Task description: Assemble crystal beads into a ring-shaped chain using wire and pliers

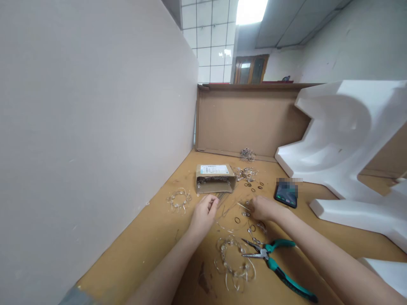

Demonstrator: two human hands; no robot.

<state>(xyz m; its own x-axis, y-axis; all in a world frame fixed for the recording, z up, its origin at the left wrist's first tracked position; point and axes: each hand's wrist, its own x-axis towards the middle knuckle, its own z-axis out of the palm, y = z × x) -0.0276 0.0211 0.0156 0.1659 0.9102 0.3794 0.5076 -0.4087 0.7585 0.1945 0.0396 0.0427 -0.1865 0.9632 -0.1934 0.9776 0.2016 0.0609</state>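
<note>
My left hand [206, 212] is closed, thumb and fingers together, beside a bunch of thin wires [225, 197] in front of a small cardboard box [231, 186]. Whether the wires are in its grip is unclear. My right hand [263, 208] rests low over the cardboard surface with curled fingers, its fingertips mostly hidden. By them lie a thin pale strip [243, 206] and small metal rings [246, 214]. Nearer to me, a wire wreath with clear beads [224, 254] lies under the jaw tips of open green-handled pliers [263, 253].
Another beaded wire ring [179, 200] lies left of the box. Tangled wire pieces [246, 173] and dark rings [260, 187] are scattered behind my right hand. A phone [286, 195] lies at right, near white foam blocks [333, 127]. A pale panel [95, 127] walls the left side.
</note>
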